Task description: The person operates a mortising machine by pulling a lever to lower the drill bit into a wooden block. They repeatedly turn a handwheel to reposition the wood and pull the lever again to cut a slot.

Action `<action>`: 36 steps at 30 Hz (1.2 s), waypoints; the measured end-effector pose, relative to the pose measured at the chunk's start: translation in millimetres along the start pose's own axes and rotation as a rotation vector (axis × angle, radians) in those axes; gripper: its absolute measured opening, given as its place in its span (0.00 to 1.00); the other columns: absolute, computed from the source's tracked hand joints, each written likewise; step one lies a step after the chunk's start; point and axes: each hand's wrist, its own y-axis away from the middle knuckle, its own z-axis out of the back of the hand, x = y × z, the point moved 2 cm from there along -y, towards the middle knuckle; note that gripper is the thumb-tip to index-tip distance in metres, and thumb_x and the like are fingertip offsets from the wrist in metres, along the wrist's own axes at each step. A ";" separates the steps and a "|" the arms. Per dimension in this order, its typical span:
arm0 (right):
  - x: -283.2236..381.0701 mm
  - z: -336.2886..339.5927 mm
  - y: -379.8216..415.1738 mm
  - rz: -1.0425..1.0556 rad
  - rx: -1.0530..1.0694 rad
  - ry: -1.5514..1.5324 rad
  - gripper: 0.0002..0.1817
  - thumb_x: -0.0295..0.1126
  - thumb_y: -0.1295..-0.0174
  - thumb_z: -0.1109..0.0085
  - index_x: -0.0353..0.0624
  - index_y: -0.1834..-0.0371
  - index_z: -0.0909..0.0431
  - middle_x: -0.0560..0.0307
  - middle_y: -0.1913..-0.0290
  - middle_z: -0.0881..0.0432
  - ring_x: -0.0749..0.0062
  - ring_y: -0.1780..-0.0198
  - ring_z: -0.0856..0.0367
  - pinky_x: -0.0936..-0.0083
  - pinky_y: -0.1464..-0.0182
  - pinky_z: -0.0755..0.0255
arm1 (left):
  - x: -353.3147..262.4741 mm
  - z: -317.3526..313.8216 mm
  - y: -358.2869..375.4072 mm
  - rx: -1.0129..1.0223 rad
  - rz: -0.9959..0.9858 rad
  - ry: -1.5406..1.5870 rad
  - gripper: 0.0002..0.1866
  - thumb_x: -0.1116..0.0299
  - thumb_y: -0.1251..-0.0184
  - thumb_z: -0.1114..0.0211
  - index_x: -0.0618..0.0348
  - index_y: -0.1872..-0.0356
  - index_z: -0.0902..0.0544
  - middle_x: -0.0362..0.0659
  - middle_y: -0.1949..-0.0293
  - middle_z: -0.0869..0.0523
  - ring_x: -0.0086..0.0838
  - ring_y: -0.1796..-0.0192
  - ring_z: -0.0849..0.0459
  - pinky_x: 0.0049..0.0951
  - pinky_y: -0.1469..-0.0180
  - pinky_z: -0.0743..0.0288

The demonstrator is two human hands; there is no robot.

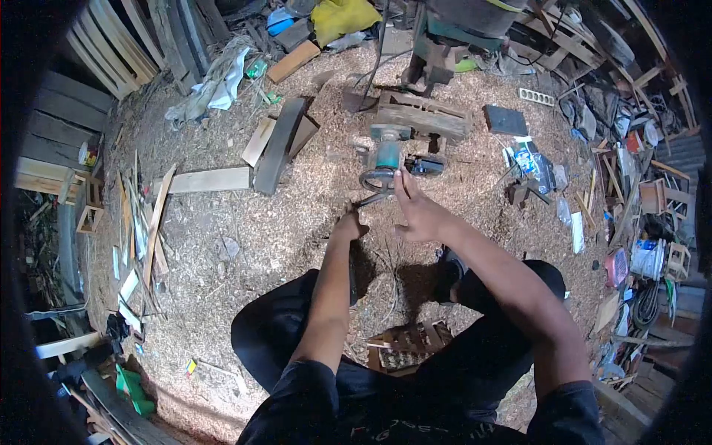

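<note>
A green-and-black hand power tool (387,154) with a round black ring at its near end lies on the shavings-covered ground, against a wooden block (423,117). My right hand (421,215) reaches to the ring's right side, index and middle fingers stretched out and thumb apart, nothing in the palm. Just below and left of the ring, my left hand (349,225) is low over the ground beside a thin dark rod or handle (372,199). Its fingers are partly hidden, so its hold on the rod is unclear.
Boards (278,146) lie at the upper left, with long strips (158,222) farther left. A dark flat block (505,119) and a plastic bag (532,165) are at the right. A small slatted wooden piece (408,343) lies between my legs. A power strip (535,96) is at the upper right.
</note>
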 end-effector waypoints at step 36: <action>-144.6 507.6 -6.8 -0.020 -1.328 -0.651 0.27 0.46 0.37 0.35 0.29 0.50 0.18 0.52 0.62 0.13 0.72 0.61 0.17 0.75 0.59 0.25 | -466.4 444.6 186.6 -1.742 -1.150 0.138 0.11 0.67 0.37 0.41 0.60 0.71 0.13 0.48 0.70 0.14 0.46 0.60 0.16 0.44 0.40 0.29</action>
